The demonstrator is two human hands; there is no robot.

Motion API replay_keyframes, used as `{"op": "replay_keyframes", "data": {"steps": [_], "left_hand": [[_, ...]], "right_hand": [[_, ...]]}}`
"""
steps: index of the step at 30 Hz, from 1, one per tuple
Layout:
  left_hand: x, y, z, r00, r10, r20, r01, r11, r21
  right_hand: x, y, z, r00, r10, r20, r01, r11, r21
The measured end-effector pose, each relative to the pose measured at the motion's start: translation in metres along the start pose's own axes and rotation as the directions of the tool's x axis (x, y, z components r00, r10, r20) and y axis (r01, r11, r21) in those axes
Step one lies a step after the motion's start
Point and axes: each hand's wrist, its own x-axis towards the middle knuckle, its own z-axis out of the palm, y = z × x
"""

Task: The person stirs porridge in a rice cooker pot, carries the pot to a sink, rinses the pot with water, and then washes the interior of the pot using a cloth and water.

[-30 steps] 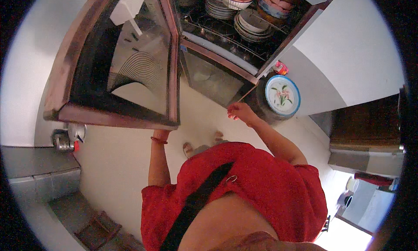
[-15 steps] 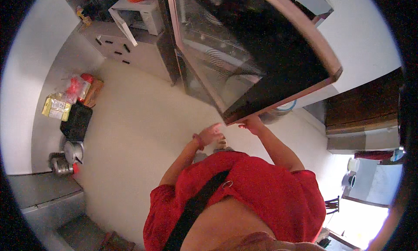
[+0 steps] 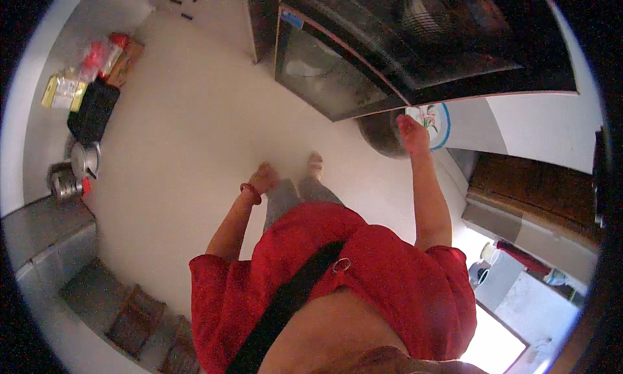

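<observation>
Pale floor [image 3: 188, 114] fills the view. Dark cabinet door [image 3: 415, 56] overhead, its lower edge touching the right hand [image 3: 413, 132], grip flat and spread against it. Patterned plate [image 3: 433, 121] just beside. Left hand [image 3: 263, 178] hangs free by the hip, fingers loosely curled, holding nothing.

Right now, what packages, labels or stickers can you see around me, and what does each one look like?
Yellow packet: flat, on the floor by the far left wall.
Red and clear bag: crumpled plastic, just beyond the yellow packet.
Brown carton: boxy, beside the bag.
Blue sticker: small rectangle on the cupboard door, upper corner.
No screens or signs show.
</observation>
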Motion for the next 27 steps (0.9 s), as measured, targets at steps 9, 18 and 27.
{"op": "replay_keyframes", "data": {"steps": [9, 18, 27], "left_hand": [[0.033, -0.035, 0.071, 0.869, 0.494, 0.006, -0.387, 0.673, 0.631], [0.086, 0.008, 0.078, 0.999, 0.014, -0.047, -0.010, 0.997, 0.077], [0.097, 0.061, 0.053, 0.916, 0.107, -0.387, -0.275, 0.870, -0.409]], "right_hand": [[0.084, 0.024, -0.021, 0.999, 0.034, -0.004, -0.034, 0.957, -0.289], [0.130, 0.037, -0.058, 0.892, -0.453, -0.007, 0.233, 0.472, -0.850], [-0.022, 0.094, 0.009, 0.997, -0.072, 0.028, 0.068, 0.633, -0.771]]}}
